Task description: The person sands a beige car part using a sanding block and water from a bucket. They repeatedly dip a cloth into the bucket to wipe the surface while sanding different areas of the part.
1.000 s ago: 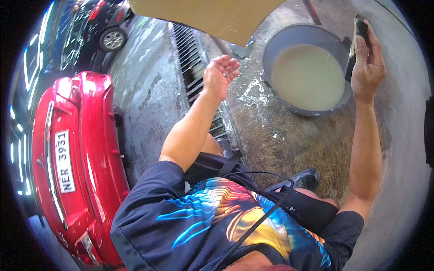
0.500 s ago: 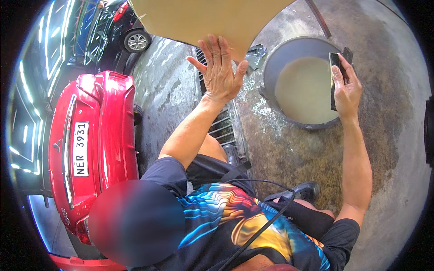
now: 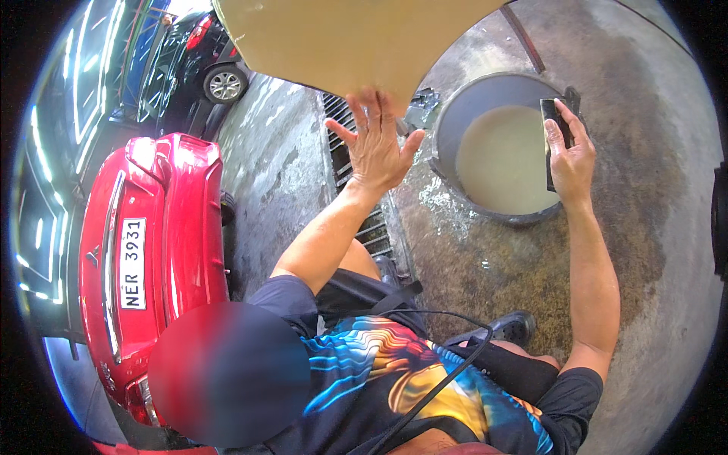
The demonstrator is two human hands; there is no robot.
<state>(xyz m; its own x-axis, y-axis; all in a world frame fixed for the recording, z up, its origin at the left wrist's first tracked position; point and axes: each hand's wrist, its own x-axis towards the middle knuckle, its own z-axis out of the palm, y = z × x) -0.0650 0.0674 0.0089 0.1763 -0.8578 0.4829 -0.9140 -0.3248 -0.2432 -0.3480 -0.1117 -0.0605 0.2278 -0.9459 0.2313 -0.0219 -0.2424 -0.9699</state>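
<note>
My left hand (image 3: 377, 152) is open with its fingers spread, and the fingertips lie against the lower edge of a smooth tan panel (image 3: 341, 45). That panel reaches out of view at the top. In my right hand (image 3: 572, 155) is a long, flat black sanding block (image 3: 550, 144), pinched between thumb and fingers. It is held over the right side of a round grey tub (image 3: 447, 144) on the floor. Cloudy beige water (image 3: 500, 163) stands in the tub. My hand hides part of the block and the tub's rim.
A red car (image 3: 182, 227) stands close on the left, with a black car (image 3: 186, 68) beyond it. A metal drain grate (image 3: 371, 231) runs through the wet concrete floor. Crumpled dark sheeting (image 3: 423, 106) lies beside the tub, and a brown bar (image 3: 523, 38) is behind it.
The view has shifted a little. My left hand appears slightly lower and still touches the panel's edge. My right hand, with the sanding block, has moved slightly left and down in the picture.
</note>
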